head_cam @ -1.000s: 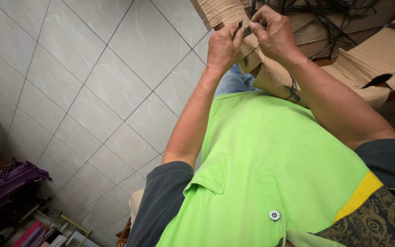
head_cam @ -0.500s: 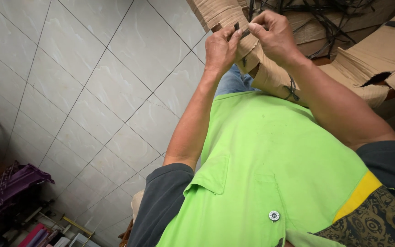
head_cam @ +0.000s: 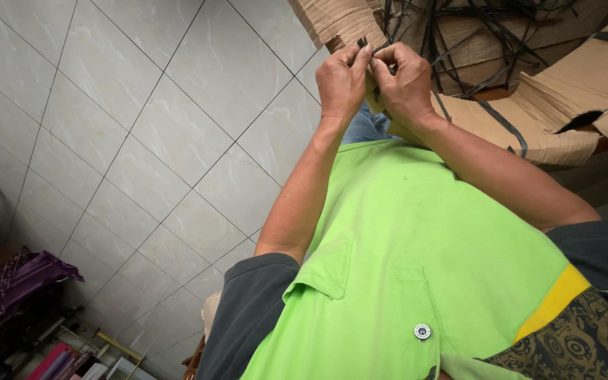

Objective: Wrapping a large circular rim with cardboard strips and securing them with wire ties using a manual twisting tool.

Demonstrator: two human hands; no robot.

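Pale floor tiles [head_cam: 142, 141] lie under both hands. Left hand [head_cam: 343, 81] and right hand [head_cam: 404, 79], pressed together, pinch a dark strip [head_cam: 362, 42] (barely visible) at twelve o'clock. Best keep both pinches close together, near the cardboard stack [head_cam: 543, 134].

— How do the arms lie?
— Both forearms stretch forward, bare from the elbow, wrists drawn close.
— And the hands?
— The left hand [head_cam: 341, 81] and right hand [head_cam: 404, 83] meet knuckle to knuckle, fingertips curled inward and pinched tight together.
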